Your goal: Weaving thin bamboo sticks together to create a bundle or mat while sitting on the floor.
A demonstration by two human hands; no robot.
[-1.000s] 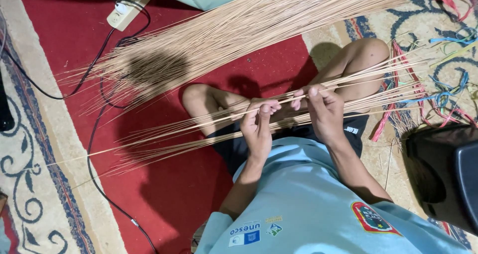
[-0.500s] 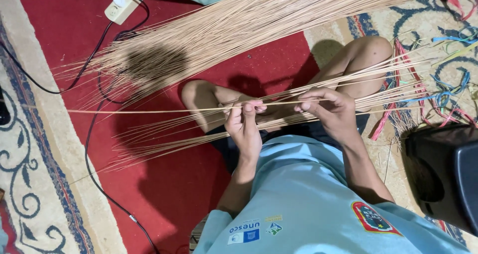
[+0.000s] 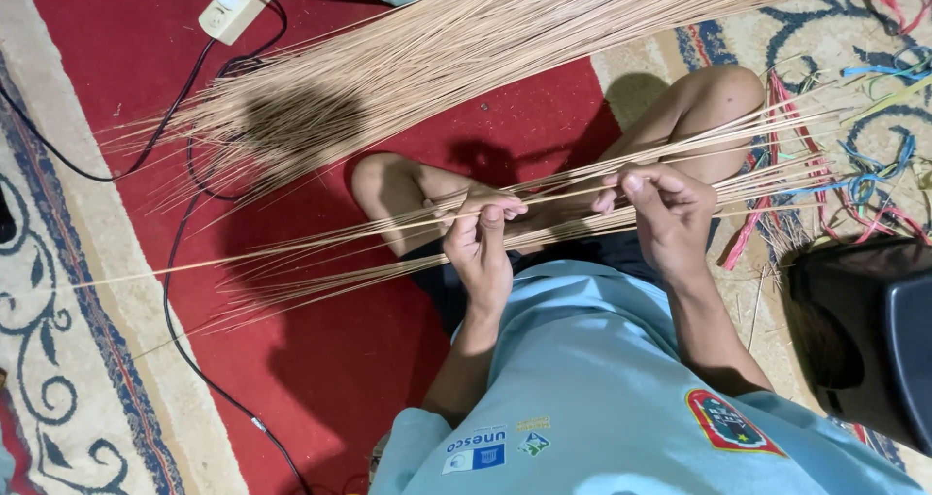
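Both the left hand (image 3: pixel 482 246) and right hand (image 3: pixel 668 212) pinch thin sticks (image 3: pixel 582 180) running nine to three across the lap, seemingly a few sorted, while the big pile (image 3: pixel 466 58) at twelve o'clock lies untouched.

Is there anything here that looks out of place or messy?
Yes. A black cable from the power strip snakes under the pile of thin sticks, and coloured strips lie scattered on the carpet.
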